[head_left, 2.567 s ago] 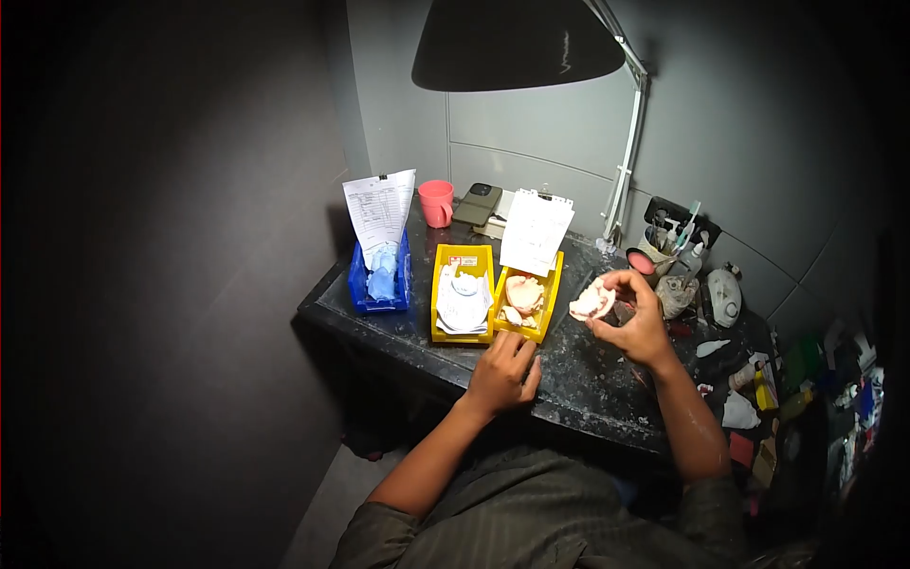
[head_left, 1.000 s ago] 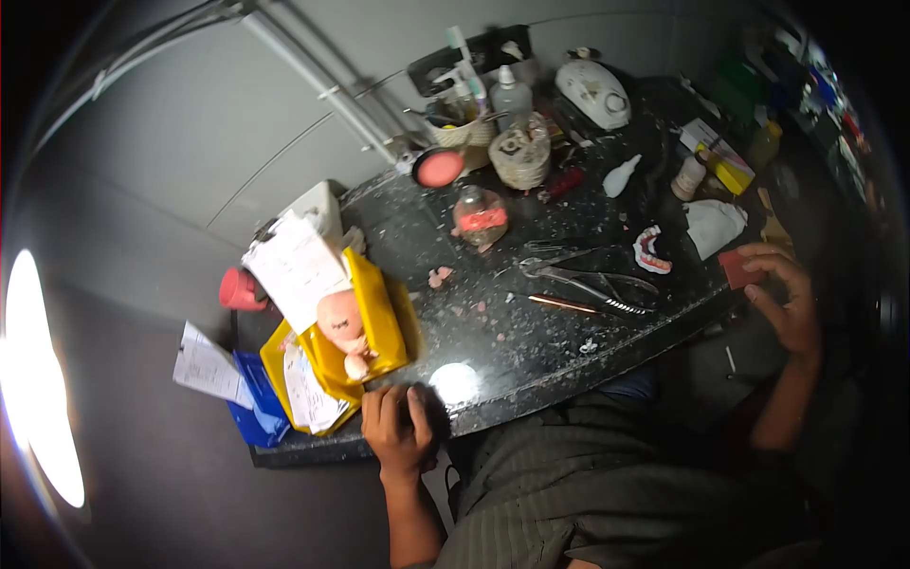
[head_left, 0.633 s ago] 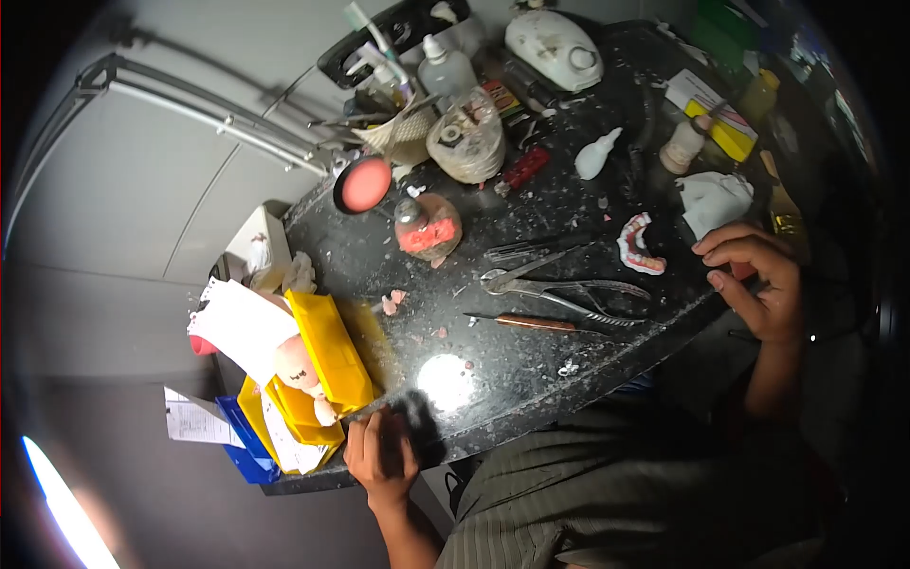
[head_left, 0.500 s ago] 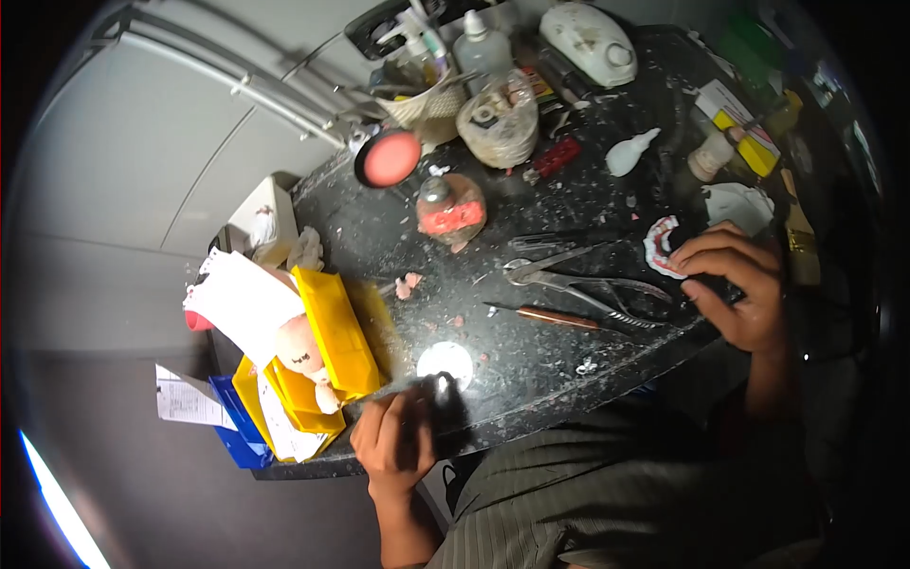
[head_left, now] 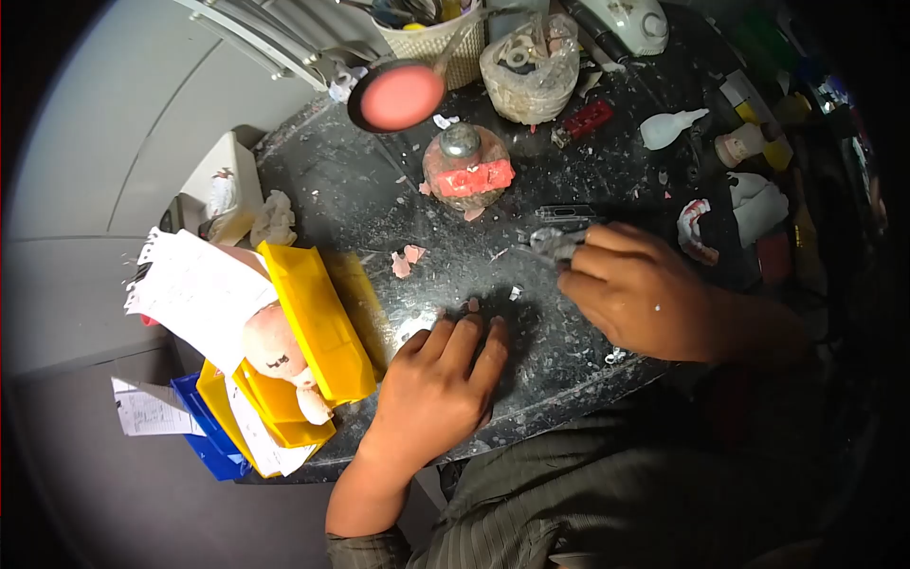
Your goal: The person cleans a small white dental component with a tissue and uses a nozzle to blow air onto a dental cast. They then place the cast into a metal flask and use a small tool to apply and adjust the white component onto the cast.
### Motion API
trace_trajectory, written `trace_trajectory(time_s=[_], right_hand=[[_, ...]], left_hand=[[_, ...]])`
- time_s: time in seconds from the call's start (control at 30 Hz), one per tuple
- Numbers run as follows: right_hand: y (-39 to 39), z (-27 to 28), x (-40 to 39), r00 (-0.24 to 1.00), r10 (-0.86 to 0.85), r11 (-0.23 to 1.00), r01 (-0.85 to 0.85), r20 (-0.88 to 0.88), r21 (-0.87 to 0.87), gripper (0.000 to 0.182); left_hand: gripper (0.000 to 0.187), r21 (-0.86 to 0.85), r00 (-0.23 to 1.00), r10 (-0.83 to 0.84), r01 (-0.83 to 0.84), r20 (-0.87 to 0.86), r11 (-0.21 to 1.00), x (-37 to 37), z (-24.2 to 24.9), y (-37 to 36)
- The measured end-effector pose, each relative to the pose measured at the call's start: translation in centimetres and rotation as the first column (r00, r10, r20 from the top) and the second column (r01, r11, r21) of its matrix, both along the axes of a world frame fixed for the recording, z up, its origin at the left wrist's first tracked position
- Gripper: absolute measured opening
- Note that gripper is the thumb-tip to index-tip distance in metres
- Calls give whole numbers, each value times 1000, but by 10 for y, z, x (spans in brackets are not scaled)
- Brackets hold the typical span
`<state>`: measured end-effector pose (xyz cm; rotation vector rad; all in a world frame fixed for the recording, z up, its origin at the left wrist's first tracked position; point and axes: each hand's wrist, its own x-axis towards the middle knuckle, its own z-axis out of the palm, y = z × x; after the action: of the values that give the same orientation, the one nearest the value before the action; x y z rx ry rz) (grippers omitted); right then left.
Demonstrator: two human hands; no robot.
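My left hand [head_left: 438, 389] rests palm down near the front edge of the dark bench, fingers apart, with small pink scraps at its fingertips. My right hand [head_left: 645, 294] is curled over the metal pliers [head_left: 555, 244]; their head shows blurred beyond the fingers, and their handles are hidden under the hand. To the right of that hand lies a pink and white dental arch [head_left: 699, 232]. A round burner-like pot with a metal cap and a red block [head_left: 477, 177] stands behind my hands.
Yellow bins [head_left: 327, 332] with papers and a pink model sit at the left. Across the back are a pan of pink material [head_left: 402, 95], a tool basket [head_left: 445, 47] and a lumpy bowl [head_left: 529, 81]. A white bulb [head_left: 671, 128] lies at the right.
My right hand has let go of the dental arch and moved left over the pliers. My left hand has moved forward and right, its fingers spreading. The view has shifted.
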<state>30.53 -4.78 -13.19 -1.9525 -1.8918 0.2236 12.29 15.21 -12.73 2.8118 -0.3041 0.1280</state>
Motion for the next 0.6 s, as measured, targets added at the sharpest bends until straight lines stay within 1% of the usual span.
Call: trace_trajectory(time_s=[0.03,0.07,0.1,0.17,0.2,0.23,0.27,0.3,0.33,0.37,0.43,0.6], right_hand=[[1,-4,-1,993,-91,996,89,82,20,5],[2,-3,-1,989,-97,995,97,113,5,7],[4,-2,-1,990,-93,996,94,105,-7,7],[10,0,-4,993,-88,996,89,78,-6,9],[14,0,-4,998,-63,998,63,-11,7,12],[17,0,-3,998,-65,998,65,-15,-1,12],[21,0,-3,996,-49,999,48,-76,-18,19],[24,0,-1,990,-32,999,28,-135,-33,28],[26,1,1,991,-16,999,9,-134,-53,31],[29,-2,1,991,-9,998,1,-136,-62,31],[33,-11,-2,983,-36,998,43,-179,38,28],[40,-14,-3,978,-5,1000,11,-207,29,31]], left_hand=[[46,-25,1000,0,0,0,1000,-1,-3,1],[45,-81,999,9,-5,49,997,-1,-8,4],[45,-93,999,12,-8,40,996,-1,-9,6],[46,-96,999,45,-44,9,994,-2,-6,9],[46,-103,999,44,-43,1,994,-2,-8,10],[48,-110,998,54,-50,37,993,-2,-9,10],[50,-118,995,68,-59,75,991,-2,-11,10],[50,-127,995,73,-63,74,990,-1,-11,10],[52,-136,993,82,-70,83,988,0,-10,10],[54,-144,991,93,-79,93,986,0,-11,11],[54,-148,990,109,-94,94,984,0,-15,11],[54,-147,988,138,-126,74,981,-2,-15,11]])
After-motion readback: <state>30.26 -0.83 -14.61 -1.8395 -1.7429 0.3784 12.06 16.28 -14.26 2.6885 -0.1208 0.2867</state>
